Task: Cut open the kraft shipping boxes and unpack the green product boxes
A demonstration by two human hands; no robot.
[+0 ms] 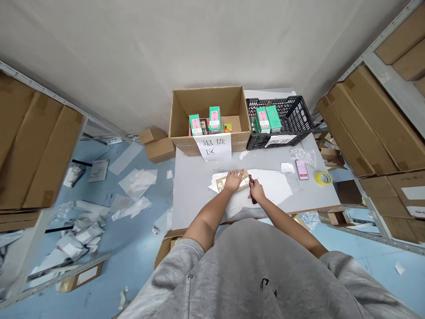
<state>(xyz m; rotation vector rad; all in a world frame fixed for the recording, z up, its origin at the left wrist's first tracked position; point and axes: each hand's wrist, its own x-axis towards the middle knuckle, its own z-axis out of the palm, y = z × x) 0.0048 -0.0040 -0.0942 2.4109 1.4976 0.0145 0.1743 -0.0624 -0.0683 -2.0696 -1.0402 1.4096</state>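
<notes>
A small flat brown cardboard box [220, 184] lies on a torn white sheet [275, 181] at the table's front middle. My left hand [233, 180] rests on top of this box with its fingers stretched out and spread, pressing it to the table. In my right hand [256, 191] is a black and red utility knife [250, 180], its upper end close against the box's right side. The fingers are wrapped round the knife handle; whether the blade touches the cardboard is too small to tell.
On the grey table [189, 195] stand a large open carton [209, 94] and a black crate [295, 115], both holding green boxes. At right lie a pink pack [302, 169], bubble wrap [303, 156] and a tape roll [323, 178]. Shelves with cartons flank both sides; scraps litter the floor.
</notes>
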